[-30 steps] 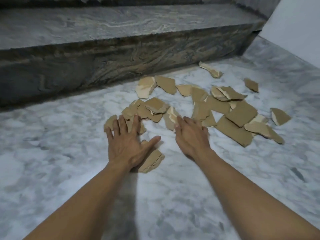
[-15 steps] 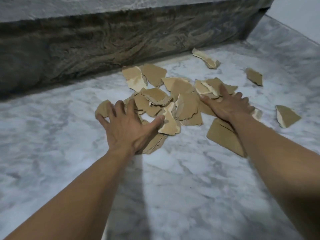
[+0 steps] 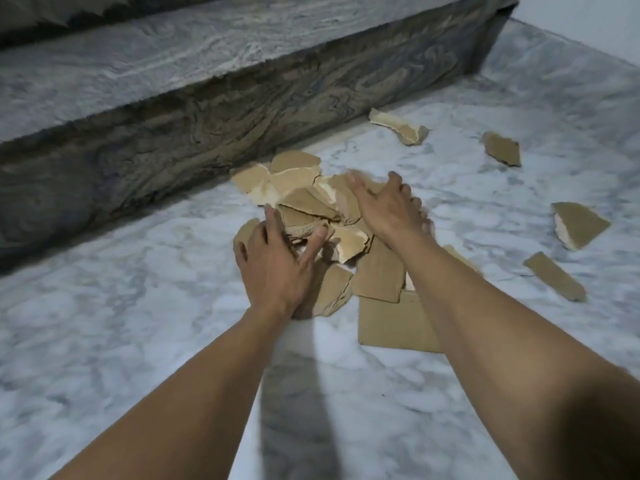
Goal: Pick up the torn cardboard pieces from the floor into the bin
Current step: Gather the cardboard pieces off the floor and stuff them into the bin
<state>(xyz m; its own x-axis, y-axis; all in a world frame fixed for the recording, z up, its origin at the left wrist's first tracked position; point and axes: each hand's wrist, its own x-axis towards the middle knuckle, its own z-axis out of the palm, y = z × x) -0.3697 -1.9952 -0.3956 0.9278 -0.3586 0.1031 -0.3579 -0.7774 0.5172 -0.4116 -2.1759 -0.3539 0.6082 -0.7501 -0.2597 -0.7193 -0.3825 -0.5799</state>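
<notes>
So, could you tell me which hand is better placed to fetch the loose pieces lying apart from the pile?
The right hand. The stray pieces all lie right of the pile, on its side; the left hand rests at the pile's left edge.

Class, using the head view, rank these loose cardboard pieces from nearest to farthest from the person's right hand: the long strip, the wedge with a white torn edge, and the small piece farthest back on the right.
From the right hand:
1. Long strip, right, toward the viewer.
2. Wedge with a white torn edge, farther right.
3. Small piece, back right.
The first two are close to call.
</notes>
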